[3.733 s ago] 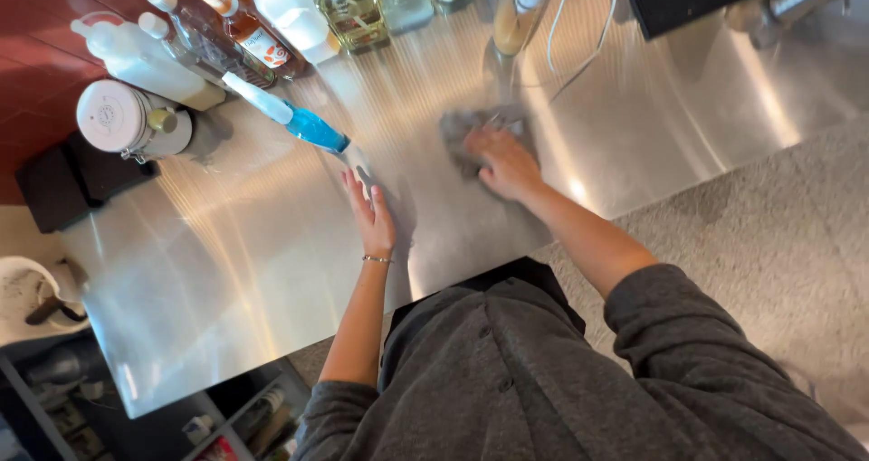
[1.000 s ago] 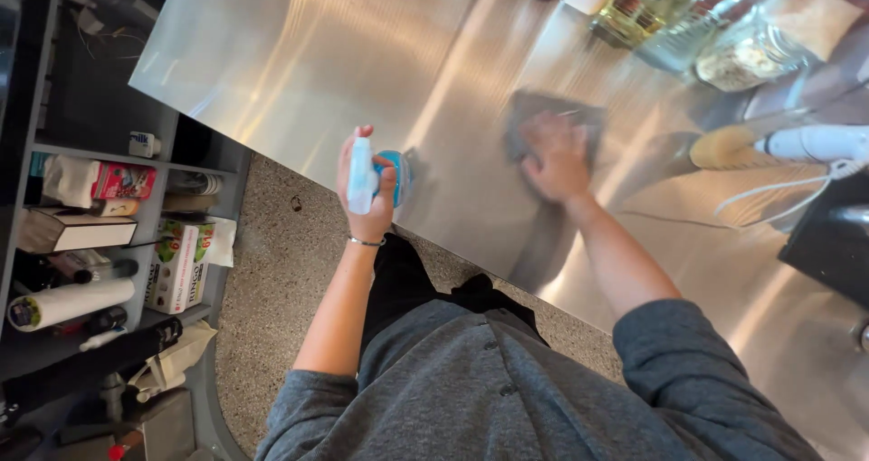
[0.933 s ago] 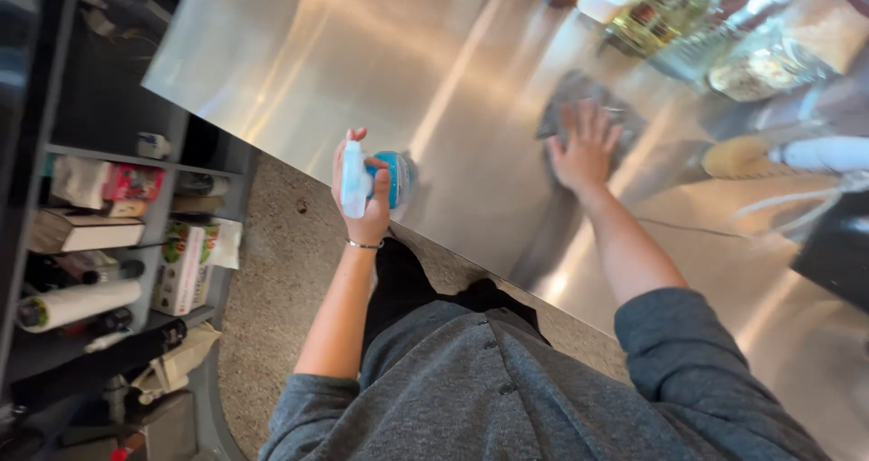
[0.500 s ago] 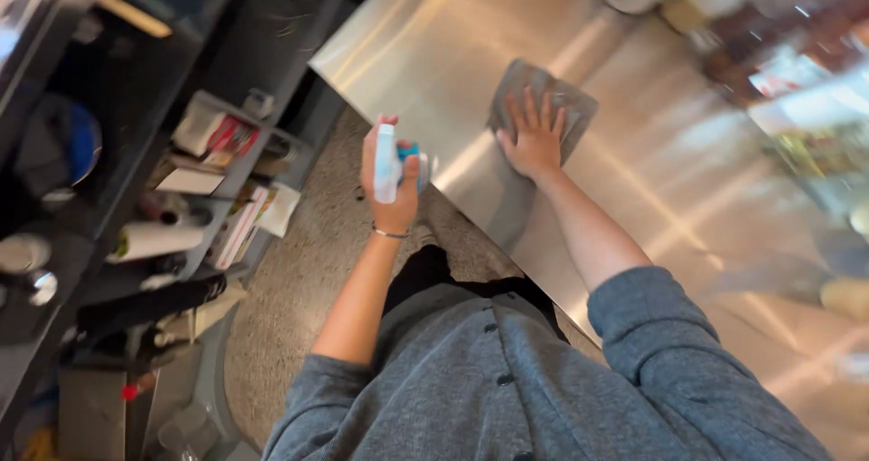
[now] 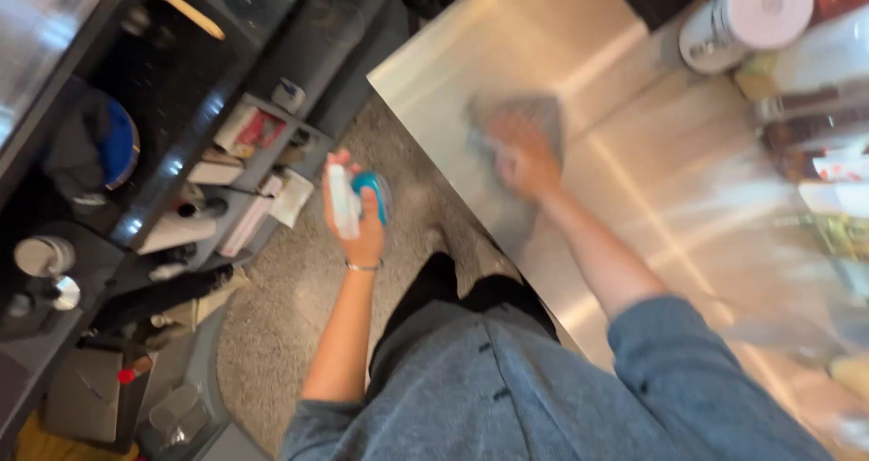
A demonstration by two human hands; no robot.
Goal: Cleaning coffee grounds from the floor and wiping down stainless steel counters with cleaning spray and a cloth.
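The right hand (image 5: 523,158) presses flat on the grey cloth (image 5: 518,122), now shifted toward the steel counter (image 5: 634,199) corner at 11 o'clock. The left hand (image 5: 360,217) stays clamped on the spray bottle (image 5: 344,200).

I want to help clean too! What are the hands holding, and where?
Left hand grips a white-and-blue plastic spray bottle around its top. Right hand presses flat on a grey cloth.

Person seen from above. A blue-grey heathered sweatshirt is worn, its sleeves pushed up above the elbows so that both forearms are left bare. Dark trousers are visible below the hem. A thin metallic bracelet (image 5: 364,266) is worn at the wrist of the left hand (image 5: 358,221); the right hand (image 5: 520,158) is blurred.
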